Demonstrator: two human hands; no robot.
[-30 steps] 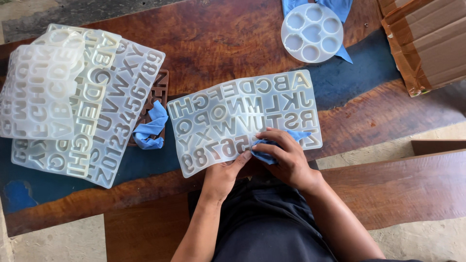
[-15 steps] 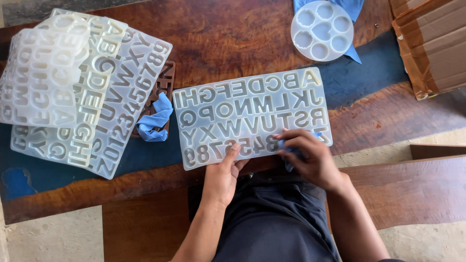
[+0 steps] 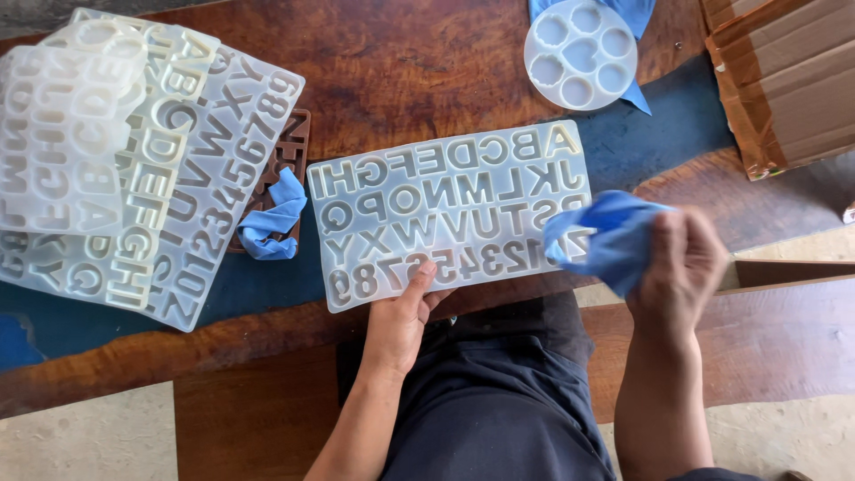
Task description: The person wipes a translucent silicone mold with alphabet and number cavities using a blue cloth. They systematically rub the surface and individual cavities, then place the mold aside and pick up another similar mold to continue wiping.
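One translucent, rubbery letter-and-number mould [image 3: 450, 209] is lying flat on the glossy wooden table [image 3: 401, 62]; the left hand [image 3: 401, 321] is pinching its near edge; the right hand [image 3: 681, 258] is gripping a crumpled blue cloth [image 3: 606, 236] over the mould's right end; similar moulds [image 3: 116, 160] are sitting stacked at left.

A translucent, milky-white letter mould [image 3: 450, 209] is showing rows of raised letters and numerals against the reddish-brown, dark-grained table [image 3: 392, 62], which is carrying a deep blue band. The cloth [image 3: 606, 236] in the right hand [image 3: 681, 258] is showing bright blue, as is the crumpled rag [image 3: 272, 218] lying on a brown mould [image 3: 298, 147]. The stacked moulds [image 3: 116, 151] and round mould [image 3: 581, 52] are looking frosted white; the cardboard [image 3: 784, 71] is showing tan.
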